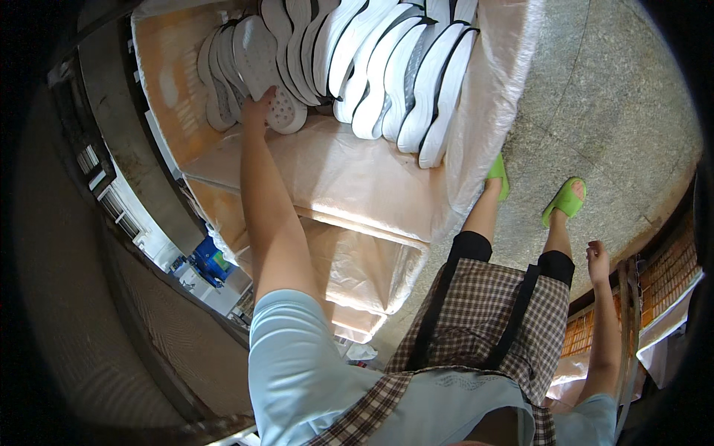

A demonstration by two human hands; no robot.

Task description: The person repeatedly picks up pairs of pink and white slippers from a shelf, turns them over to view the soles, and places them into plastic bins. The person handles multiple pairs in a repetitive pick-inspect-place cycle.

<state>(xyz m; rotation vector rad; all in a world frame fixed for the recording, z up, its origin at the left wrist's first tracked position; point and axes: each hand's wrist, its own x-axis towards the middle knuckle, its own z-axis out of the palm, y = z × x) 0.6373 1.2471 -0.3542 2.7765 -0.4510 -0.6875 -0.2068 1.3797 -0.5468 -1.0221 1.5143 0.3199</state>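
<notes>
White shoe soles [372,67] stand on edge in a packed row inside the large carton lined with pale plastic sheeting [349,178], filling its far end. Your left hand [260,104] reaches far into that carton, arm fully stretched, and its fingers close around one white sole with a dotted tread [271,74] at the left end of the row; that sole leans against its neighbours and rests on the lining. Your right hand [597,260] hangs at your side, well apart from the carton, its grip loosely curled around nothing. Below you, your green slippers [564,199] stand on the speckled stone floor [610,97] just beside the carton's right wall. A checked apron covers your front.
</notes>
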